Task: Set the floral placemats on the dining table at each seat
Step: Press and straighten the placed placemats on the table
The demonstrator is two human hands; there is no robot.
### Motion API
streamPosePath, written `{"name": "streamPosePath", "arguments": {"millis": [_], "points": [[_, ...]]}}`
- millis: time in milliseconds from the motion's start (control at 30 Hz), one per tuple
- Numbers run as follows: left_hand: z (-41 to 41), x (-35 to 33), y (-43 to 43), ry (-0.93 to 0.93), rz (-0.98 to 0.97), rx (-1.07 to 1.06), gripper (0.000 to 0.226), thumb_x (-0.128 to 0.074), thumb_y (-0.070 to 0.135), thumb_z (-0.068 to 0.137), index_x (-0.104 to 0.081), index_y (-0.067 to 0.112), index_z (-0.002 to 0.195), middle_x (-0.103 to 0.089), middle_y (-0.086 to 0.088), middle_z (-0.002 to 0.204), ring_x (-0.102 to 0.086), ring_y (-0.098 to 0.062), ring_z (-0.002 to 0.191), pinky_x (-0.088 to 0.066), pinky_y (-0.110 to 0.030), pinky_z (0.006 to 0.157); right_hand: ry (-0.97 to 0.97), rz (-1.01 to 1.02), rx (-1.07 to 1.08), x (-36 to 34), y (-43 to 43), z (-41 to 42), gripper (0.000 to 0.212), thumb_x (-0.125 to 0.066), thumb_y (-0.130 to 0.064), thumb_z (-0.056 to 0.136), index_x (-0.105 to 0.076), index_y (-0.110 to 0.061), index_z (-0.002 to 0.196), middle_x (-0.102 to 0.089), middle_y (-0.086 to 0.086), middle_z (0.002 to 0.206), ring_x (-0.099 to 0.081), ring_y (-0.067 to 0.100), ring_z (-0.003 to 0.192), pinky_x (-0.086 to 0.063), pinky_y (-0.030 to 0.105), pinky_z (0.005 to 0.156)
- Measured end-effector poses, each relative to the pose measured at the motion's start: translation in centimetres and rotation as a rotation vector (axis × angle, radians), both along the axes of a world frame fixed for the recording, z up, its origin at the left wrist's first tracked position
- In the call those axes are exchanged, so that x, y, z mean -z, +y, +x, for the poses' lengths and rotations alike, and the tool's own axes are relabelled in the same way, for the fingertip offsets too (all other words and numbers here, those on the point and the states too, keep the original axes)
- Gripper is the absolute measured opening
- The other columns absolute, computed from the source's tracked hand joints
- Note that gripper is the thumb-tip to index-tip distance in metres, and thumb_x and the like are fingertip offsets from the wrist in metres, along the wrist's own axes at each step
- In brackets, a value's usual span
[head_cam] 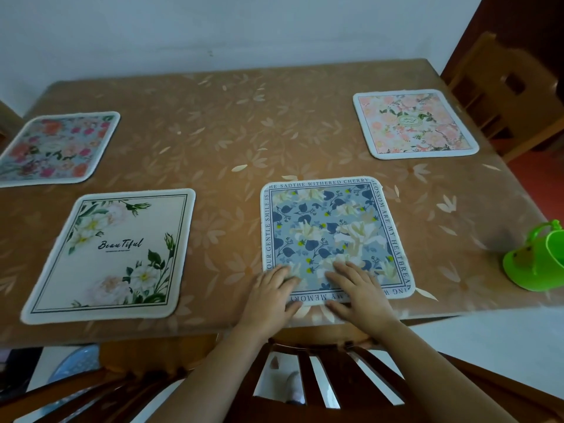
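Several floral placemats lie flat on the brown dining table (232,141). A blue-grey one with lettering round its border (331,227) sits at the near edge in front of me. My left hand (271,296) and my right hand (360,290) rest palm-down, fingers spread, on its near edge. A cream mat reading "Beautiful" (113,254) lies at the near left. A mat with pink and orange blooms (55,148) lies at the far left. A pale pink mat (415,123) lies at the far right.
A green plastic container (540,261) stands at the table's right edge. Wooden chairs stand below my arms (305,377) and at the far right (512,93). A white wall runs behind the table.
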State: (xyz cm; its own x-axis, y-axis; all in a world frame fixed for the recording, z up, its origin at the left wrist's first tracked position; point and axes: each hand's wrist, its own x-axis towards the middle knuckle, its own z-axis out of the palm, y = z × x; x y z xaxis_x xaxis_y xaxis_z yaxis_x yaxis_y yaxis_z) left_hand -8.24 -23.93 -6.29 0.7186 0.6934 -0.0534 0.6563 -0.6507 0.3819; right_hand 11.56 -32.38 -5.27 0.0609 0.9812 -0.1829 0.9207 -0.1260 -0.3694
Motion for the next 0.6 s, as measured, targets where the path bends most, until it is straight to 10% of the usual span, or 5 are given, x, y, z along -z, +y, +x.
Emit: {"name": "streamPosePath", "arguments": {"millis": [600], "points": [[-11.9,-9.6,-1.0,-0.149,0.258,-0.362,0.038,-0.061,0.02,0.084,-0.055,0.007,0.12,-0.052,-0.018,0.13,-0.041,-0.035,0.124,-0.031,-0.049,0.102,0.034,0.349,-0.007,-9.1,2.4,-15.1,0.038,-0.057,-0.023,0.084,-0.053,-0.014,0.121,-0.052,0.009,0.129,-0.045,0.027,0.121,-0.039,0.043,0.1]]}}
